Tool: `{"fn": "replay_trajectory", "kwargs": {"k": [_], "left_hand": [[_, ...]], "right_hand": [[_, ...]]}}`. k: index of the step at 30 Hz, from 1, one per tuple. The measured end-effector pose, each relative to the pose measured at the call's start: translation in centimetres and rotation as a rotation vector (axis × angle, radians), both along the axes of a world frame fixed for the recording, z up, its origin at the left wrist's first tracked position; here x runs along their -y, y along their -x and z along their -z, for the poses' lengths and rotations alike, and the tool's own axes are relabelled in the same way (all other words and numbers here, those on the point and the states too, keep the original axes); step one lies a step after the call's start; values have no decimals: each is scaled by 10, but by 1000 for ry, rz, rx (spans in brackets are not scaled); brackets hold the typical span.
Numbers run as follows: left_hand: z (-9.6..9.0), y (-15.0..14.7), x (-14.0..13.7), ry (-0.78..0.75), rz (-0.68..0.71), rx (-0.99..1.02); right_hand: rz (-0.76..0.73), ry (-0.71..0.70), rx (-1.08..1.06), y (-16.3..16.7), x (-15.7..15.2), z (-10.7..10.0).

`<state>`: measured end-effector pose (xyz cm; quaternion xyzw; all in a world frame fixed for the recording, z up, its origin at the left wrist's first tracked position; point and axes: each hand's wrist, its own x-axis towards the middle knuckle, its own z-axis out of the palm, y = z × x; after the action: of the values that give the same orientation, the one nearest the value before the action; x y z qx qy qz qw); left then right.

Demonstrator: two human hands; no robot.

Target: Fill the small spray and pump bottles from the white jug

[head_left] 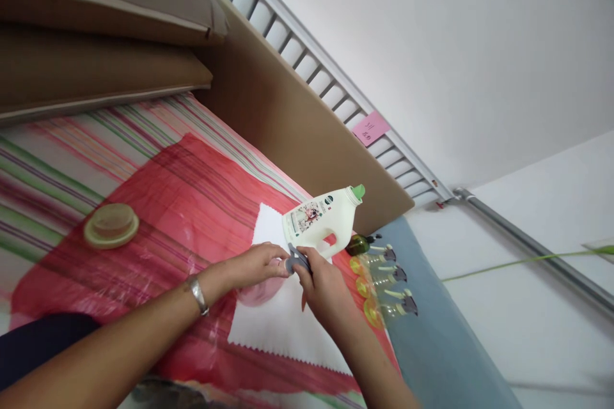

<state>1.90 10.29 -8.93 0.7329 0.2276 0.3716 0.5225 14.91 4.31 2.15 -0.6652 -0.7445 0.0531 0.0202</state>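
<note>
Pinching a small dark-grey plastic piece (300, 259) in nearly closed left fingers (273, 252) and curled right fingers (316, 263); held above a white zigzag-edged cloth (288, 329), slanted lengthwise, pointing up-left towards the base of a white green-capped plastic jug (339, 214)

Head-worn view, tilted, near, looking forward and down onto red sheet (165, 195).
</note>
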Motion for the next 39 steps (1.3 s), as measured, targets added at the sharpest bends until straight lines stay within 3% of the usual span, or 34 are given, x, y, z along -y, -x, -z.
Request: {"fn": "replay_trajectory", "kwargs": {"k": [7,21,23,26,30,32,36,39], "left_hand": [[2,-8,9,-8,-226,-66],[3,-4,1,165,65,65],[3,-4,2,135,56,53],[6,-4,5,49,-65,-1],[9,-4,11,-13,-164,-29],[9,-3,12,-16,-153,-4],[9,-2,11,7,-122,5],[12,-3,9,-10,-125,4]], "right_hand": [[17,35,-12,4,3,0],[-11,-6,18,2,2,2],[-3,-17,20,3,2,2],[13,-29,-11,5,1,-1],[1,10,-155,-4,0,-18],[-9,-59,-184,-17,-1,-27],[-186,-251,-67,-46,-3,-27],[-430,-219,42,-55,-9,-15]]}}
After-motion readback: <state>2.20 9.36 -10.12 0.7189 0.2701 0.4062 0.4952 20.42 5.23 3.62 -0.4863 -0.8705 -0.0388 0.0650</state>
